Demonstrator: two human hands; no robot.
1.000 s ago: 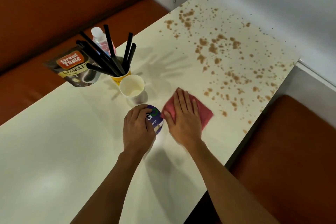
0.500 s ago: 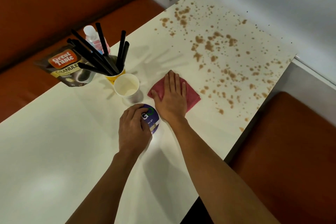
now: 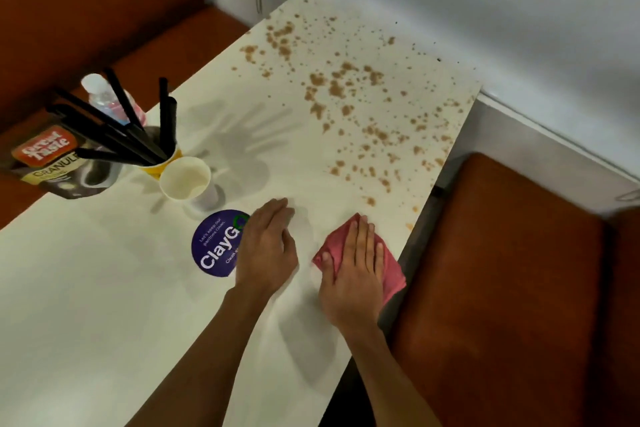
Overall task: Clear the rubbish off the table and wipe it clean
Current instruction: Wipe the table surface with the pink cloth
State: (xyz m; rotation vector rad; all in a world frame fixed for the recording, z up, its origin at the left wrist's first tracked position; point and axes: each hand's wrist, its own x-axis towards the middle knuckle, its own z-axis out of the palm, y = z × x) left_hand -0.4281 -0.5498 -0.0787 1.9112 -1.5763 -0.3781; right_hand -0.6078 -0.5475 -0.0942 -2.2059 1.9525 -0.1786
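Note:
My right hand [image 3: 356,267] presses flat, fingers straight, on a folded pink cloth [image 3: 393,270] near the right edge of the white table [image 3: 86,305]. My left hand [image 3: 266,246] rests flat on the table beside a round purple ClayGo sticker [image 3: 216,246], covering its right rim. Brown granules [image 3: 346,90] are scattered over the far half of the table. An empty paper cup [image 3: 185,178] stands beyond the sticker.
A yellow cup of black straws [image 3: 156,146], a Great Taste granules pouch [image 3: 55,163] and a small clear bottle [image 3: 104,97] stand at the left edge. Orange bench seats [image 3: 502,288] flank the table; a grey wall [image 3: 485,10] lies beyond.
My right hand has slid the cloth from the middle of the table toward the right edge. My left hand has shifted right, uncovering most of the purple sticker.

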